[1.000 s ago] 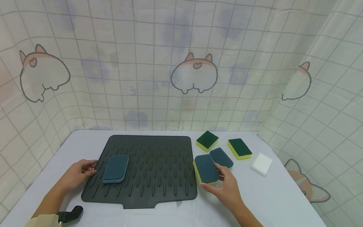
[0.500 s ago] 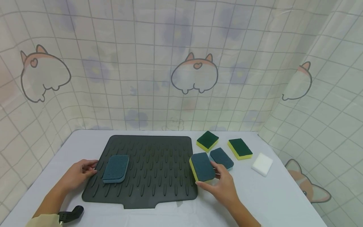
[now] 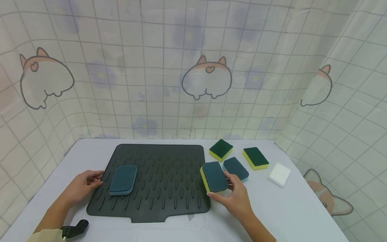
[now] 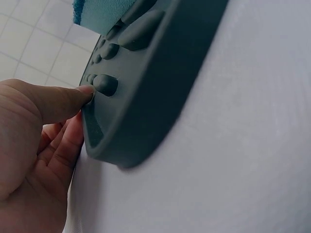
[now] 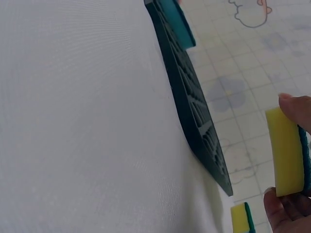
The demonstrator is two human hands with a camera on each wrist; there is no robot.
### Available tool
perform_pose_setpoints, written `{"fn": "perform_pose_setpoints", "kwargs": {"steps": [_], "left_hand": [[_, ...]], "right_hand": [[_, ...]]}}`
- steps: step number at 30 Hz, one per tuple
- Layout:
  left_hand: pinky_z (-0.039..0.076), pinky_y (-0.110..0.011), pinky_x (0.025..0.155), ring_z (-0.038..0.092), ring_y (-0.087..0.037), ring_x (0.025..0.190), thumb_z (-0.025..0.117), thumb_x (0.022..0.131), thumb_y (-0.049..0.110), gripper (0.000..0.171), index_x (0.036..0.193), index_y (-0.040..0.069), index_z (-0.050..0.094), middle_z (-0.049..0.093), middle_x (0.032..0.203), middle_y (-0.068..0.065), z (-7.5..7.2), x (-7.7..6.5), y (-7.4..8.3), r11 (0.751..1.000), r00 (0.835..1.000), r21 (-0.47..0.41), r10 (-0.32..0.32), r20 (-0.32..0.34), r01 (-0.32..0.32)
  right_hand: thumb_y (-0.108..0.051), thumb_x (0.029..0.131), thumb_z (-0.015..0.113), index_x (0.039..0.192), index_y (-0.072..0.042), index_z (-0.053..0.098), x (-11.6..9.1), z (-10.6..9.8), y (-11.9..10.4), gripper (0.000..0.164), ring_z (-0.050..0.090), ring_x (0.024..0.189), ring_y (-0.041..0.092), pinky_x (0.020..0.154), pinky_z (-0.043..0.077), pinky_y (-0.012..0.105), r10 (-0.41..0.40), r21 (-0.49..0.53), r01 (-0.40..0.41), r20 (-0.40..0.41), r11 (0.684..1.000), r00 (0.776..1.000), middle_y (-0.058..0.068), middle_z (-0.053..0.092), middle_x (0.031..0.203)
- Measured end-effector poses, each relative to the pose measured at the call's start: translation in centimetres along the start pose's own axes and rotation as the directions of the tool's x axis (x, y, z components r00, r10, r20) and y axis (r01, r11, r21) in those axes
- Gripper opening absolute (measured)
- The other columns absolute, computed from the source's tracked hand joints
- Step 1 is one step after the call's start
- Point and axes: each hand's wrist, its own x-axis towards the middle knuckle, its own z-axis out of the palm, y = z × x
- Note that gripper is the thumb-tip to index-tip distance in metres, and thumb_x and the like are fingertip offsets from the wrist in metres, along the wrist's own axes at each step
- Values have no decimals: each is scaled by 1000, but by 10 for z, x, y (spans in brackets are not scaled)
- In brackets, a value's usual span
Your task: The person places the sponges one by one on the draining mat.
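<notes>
My right hand grips a yellow sponge with a blue-green scouring pad, pad side up, at the right edge of the dark ridged drying mat. In the right wrist view the sponge shows held between thumb and fingers, off the table. My left hand pinches the mat's left edge. The left wrist view has its thumb on the mat's rim and the other fingers along the outer side. A blue sponge lies on the mat's left part.
Right of the mat lie two yellow-and-green sponges, another blue sponge and a white sponge block. A black strap piece is at the left wrist. A patterned curtain rises behind the white table.
My right hand has moved a little to the left with the sponge, which now overlaps the mat's right edge in the head view. The left hand and the mat have stayed in place.
</notes>
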Motion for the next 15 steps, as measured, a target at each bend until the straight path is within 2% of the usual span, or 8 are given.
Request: {"fn": "perform_pose_setpoints", "kwargs": {"steps": [15], "left_hand": [[49, -33, 72, 54, -22, 93, 65, 88, 15, 50, 132, -2, 50, 56, 112, -15, 1, 1, -2, 1000, 1000, 4, -13, 1, 13]], "right_hand": [[-59, 57, 81, 137, -20, 45, 1, -2, -1, 96, 54, 111, 15, 93, 49, 38, 16, 16, -16, 4, 1000, 1000, -3, 52, 130]]}}
